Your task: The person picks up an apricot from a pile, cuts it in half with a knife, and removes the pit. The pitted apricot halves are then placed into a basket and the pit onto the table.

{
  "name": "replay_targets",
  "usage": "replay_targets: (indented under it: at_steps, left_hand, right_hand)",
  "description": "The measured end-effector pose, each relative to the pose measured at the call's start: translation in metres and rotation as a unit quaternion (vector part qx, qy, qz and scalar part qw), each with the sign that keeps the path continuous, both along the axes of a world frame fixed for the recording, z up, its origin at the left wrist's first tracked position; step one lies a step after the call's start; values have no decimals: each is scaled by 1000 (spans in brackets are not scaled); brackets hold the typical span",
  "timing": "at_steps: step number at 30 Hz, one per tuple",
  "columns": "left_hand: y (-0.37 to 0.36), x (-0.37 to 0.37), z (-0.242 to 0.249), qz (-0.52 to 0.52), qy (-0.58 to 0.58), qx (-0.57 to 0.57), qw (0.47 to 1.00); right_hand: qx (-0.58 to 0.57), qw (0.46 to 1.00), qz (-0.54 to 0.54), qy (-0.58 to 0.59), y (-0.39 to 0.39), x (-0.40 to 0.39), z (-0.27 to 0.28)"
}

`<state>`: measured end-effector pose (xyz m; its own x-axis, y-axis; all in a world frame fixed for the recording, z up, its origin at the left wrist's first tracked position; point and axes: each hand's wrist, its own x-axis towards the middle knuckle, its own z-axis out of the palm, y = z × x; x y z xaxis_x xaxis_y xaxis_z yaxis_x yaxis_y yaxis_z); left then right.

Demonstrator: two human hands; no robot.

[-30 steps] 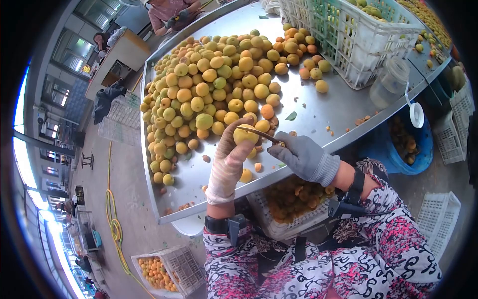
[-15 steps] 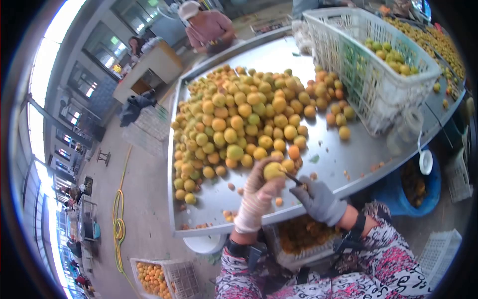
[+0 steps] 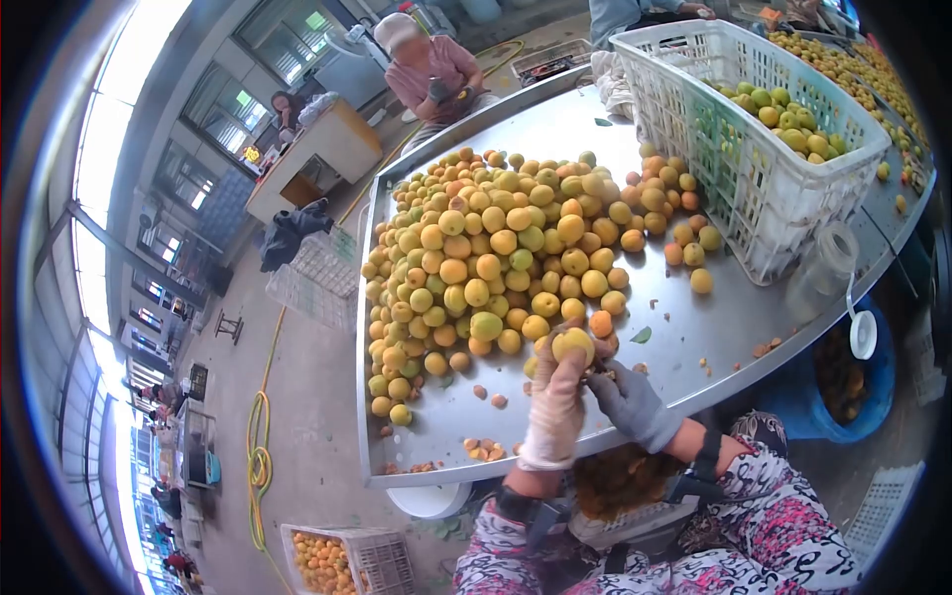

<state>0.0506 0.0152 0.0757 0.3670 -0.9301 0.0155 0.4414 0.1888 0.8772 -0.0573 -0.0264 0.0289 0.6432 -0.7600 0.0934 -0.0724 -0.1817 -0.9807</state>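
Observation:
My left hand point(image 3: 557, 405), in a pale glove, grips a yellow apricot point(image 3: 573, 345) above the near edge of the metal table point(image 3: 684, 322). Close against the fruit, my right hand point(image 3: 635, 405) in a grey glove has its fingers closed. The thin dark knife seen in it earlier is mostly hidden by the fingers now. Just beyond both hands spreads a large heap of yellow and orange apricots point(image 3: 486, 253). Small fruit scraps point(image 3: 484, 449) lie on the table to the left of my left hand.
A white plastic crate point(image 3: 734, 149) with greenish fruit stands on the table at the right, near a clear jar point(image 3: 828, 263). Below are a blue tub point(image 3: 878, 402), a white bucket point(image 3: 428, 499) and a crate of apricots point(image 3: 382, 560). A person point(image 3: 431, 74) sits across the table.
The view has shifted, so the table appears farther right and lower. My right hand has come in closer to the apricot, and the knife has dropped mostly out of sight.

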Motion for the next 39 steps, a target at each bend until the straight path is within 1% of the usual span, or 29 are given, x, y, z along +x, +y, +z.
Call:
replay_targets:
  at_steps: [1,4,5,6,8,9,10,12,13,14,16,17,18,19,20,22,24,25,26,28,29,30,31,32,33,35,36,38,39]
  left_hand:
    - [0,-8,1,0,61,-6,998]
    - [-3,-8,0,16,84,3,996]
    - [-2,-5,8,-15,67,11,998]
    - [0,1,10,-16,67,11,998]
    - [3,11,14,-11,-83,83,993]
    - [3,12,17,-37,-78,42,995]
    - [3,15,14,-38,-75,43,995]
    - [3,20,1,-30,-117,28,992]
    - [2,6,7,30,-93,55,994]
    - [-1,-3,3,32,-23,16,999]
    - [0,-13,7,17,30,10,999]
    - [-2,-12,0,11,27,-9,1000]
    - [-3,-2,-5,-16,2,-2,1000]
    - [-3,4,-1,-14,-23,20,999]
    - [-3,8,3,-11,-47,43,998]
    - [1,11,8,-20,-61,28,998]
    - [2,19,4,-63,-74,1,995]
    - [0,13,3,-21,-98,-4,995]
    - [0,7,1,-22,-100,-1,995]
    - [0,-9,0,5,30,-17,999]
    - [-1,-17,3,23,55,-12,998]
    - [-2,-16,4,22,53,-14,998]
    - [-2,-15,4,18,39,-5,999]
    - [-3,-13,3,14,26,6,1000]
    - [-3,-8,2,12,25,6,1000]
    - [-4,2,4,17,-79,24,996]
    - [-3,2,6,16,-77,26,997]
    - [-1,-2,16,58,-136,15,989]
    - [-3,-3,12,75,-121,8,990]
  right_hand:
    - [10,998,-34,-61,6,4,-3]
    - [-11,997,-39,-68,5,4,3]
    - [-14,1000,-9,18,-4,-3,10]
    - [-14,1000,-9,18,-10,-7,17]
    - [35,995,44,78,-21,-14,24]
    - [7,995,55,86,-25,-17,22]
    - [9,995,55,88,-25,-17,21]
    - [20,998,50,32,-20,-14,18]
    - [50,998,28,6,-13,-9,18]
    - [80,997,5,-16,-6,-4,16]
    - [27,999,-42,-22,2,0,10]
    - [33,999,-23,-12,-4,-2,14]
    - [41,999,-9,-2,-7,-7,14]
    - [17,999,-11,-47,-9,-7,13]
    - [18,999,-15,-44,-13,-10,14]
    - [7,1000,10,5,-21,-15,19]
    - [20,999,22,17,-17,-13,21]
    - [23,1000,1,-22,-11,-9,19]
    - [26,998,-21,-62,-5,-4,17]
    - [29,996,-20,-86,4,2,12]
    - [2,996,-43,-75,6,3,11]
    - [-25,995,-66,-67,6,5,11]
    - [-51,993,-71,-76,4,4,10]
    - [-50,993,-73,-78,0,1,10]
    - [-31,997,-55,-45,-5,-3,11]
    - [-13,1000,-27,-3,-13,-11,19]
    - [-11,1000,-29,-2,-12,-11,17]
    - [-40,999,-26,-15,-10,-8,12]
    - [-21,1000,-21,2,-8,-7,13]
